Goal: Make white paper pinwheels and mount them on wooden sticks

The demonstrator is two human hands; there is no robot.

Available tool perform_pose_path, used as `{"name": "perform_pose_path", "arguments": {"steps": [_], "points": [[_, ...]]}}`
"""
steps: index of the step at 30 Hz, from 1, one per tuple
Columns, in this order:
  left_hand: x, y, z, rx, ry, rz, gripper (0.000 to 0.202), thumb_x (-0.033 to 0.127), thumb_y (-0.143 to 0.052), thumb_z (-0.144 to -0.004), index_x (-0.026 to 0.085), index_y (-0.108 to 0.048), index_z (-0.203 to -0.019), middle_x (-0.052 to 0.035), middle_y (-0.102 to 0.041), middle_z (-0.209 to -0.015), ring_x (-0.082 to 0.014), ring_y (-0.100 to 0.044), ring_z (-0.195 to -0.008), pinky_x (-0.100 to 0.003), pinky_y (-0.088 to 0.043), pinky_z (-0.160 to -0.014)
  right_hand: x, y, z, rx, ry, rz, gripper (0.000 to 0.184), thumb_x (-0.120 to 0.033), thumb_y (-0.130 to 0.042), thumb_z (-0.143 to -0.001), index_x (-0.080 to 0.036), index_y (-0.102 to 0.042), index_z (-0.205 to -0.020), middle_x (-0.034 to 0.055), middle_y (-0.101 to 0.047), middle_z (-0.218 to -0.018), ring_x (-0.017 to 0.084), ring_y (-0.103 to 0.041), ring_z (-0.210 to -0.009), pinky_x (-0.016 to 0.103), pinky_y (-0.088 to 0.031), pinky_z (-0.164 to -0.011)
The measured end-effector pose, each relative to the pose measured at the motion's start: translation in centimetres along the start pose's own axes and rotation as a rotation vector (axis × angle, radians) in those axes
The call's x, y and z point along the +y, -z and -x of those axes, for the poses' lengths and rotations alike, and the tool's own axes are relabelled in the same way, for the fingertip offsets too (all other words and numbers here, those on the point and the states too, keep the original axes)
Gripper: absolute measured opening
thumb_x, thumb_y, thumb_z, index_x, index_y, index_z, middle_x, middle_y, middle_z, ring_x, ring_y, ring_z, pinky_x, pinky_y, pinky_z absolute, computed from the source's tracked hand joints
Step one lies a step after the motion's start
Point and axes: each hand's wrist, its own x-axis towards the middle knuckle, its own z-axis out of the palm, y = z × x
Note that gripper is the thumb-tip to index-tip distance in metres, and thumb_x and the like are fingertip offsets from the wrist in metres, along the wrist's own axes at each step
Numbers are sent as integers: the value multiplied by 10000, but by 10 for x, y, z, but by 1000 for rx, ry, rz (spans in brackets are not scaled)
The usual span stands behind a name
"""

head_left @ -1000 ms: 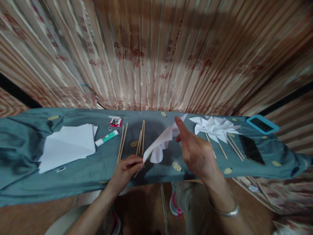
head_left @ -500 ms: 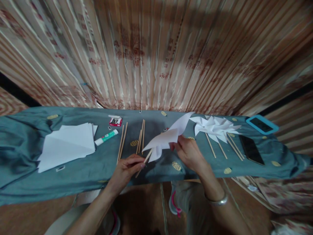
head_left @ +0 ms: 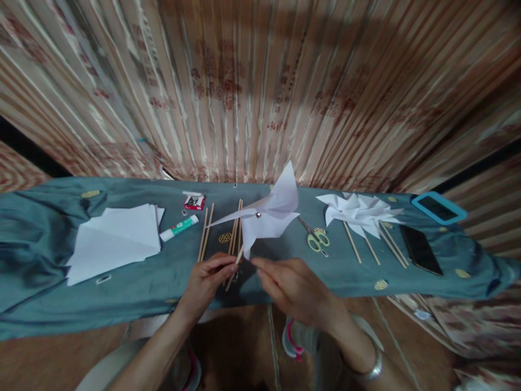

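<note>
A white paper pinwheel [head_left: 268,220] with a silver pin at its centre faces me above the table. My left hand [head_left: 208,279] is closed in a pinch around its wooden stick [head_left: 240,255]. Just right of the lowest blade tip is my right hand [head_left: 295,285], fingers reaching left and holding nothing. Whether a fingertip touches the blade I cannot tell. Loose wooden sticks [head_left: 206,233] lie left of the pinwheel, and more sticks are partly hidden behind it. Scissors [head_left: 317,239] with pale green handles rest to its right.
On the blue-green cloth [head_left: 138,298] lie a stack of white paper [head_left: 116,239], a glue stick [head_left: 179,228] and a small red box of pins [head_left: 194,202]. Several finished pinwheels [head_left: 358,212] lie at right, beside a black phone [head_left: 421,250] and a blue-framed device [head_left: 439,208]. A curtain [head_left: 252,98] hangs behind.
The pinwheel has turned from edge-on to facing me, showing its pin. My right hand has let go of the paper and moved down and left, uncovering the scissors. My left hand keeps its grip.
</note>
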Motion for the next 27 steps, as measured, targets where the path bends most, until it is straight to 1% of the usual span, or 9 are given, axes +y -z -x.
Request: {"name": "perform_pose_path", "arguments": {"steps": [2,3,6,8,11,15,20,24,27], "points": [[-1,0,0,5,0,-1,173,316,-744,-631,199,-776,-755,-27,-667,-769,-129,-571,-702,-214,-433,-628,-8,11,5,58,45,-52,296,-216,-401,-943,-167,-628,-1125,26,-715,-761,132,-650,-650,233,-484,-636],[-1,0,0,0,0,-2,173,318,-743,-633,200,-776,-755,-27,-663,-766,-127,-570,-698,-211,-430,-618,-9,18,7,151,40,-58,289,-214,-408,-941,-169,-625,-1126,22,-708,-764,127,-644,-648,231,-486,-632],[-1,-2,1,-31,-7,-4,179,333,-742,-633,199,-777,-747,-27,-644,-750,-127,-564,-677,-211,-423,-587,-3,35,8,454,-20,34,360,-197,-414,-934,-156,-536,-1271,26,-694,-783,132,-638,-661,250,-501,-648],[-1,-2,1,-60,-17,-16,185,340,-749,-626,192,-776,-734,-33,-634,-730,-134,-562,-675,-217,-425,-584,7,42,6,521,-72,157,445,-180,-396,-928,-143,-450,-1368,31,-688,-769,140,-631,-650,260,-504,-651],[0,-3,1,-100,-16,-35,182,336,-754,-634,182,-775,-730,-48,-634,-734,-142,-564,-695,-223,-432,-603,26,44,3,454,-154,290,497,-144,-353,-906,-155,-429,-1397,28,-680,-732,140,-619,-619,255,-501,-640],[1,-3,2,-136,-19,-29,173,334,-753,-644,180,-769,-721,-47,-631,-743,-142,-562,-692,-232,-447,-617,42,39,1,382,-211,295,519,-166,-340,-897,-150,-408,-1412,25,-674,-711,149,-622,-597,264,-506,-627],[1,-4,2,-161,-40,-45,164,335,-747,-655,183,-767,-711,-49,-632,-741,-144,-564,-687,-238,-457,-631,49,36,0,389,-249,277,524,-191,-335,-912,-153,-371,-1433,20,-674,-689,157,-632,-583,267,-502,-619],[1,-4,1,-168,-63,-65,162,334,-742,-661,191,-775,-729,-49,-637,-731,-147,-563,-685,-235,-451,-621,51,40,2,354,-280,324,535,-196,-333,-916,-158,-345,-1450,8,-649,-640,158,-612,-536,258,-479,-582],[0,-4,1,-161,-73,-73,166,338,-745,-660,191,-777,-729,-51,-640,-729,-141,-554,-664,-226,-436,-592,51,43,5,365,-277,386,530,-204,-328,-923,-152,-347,-1450,-4,-613,-583,153,-584,-495,238,-441,-535]]}}
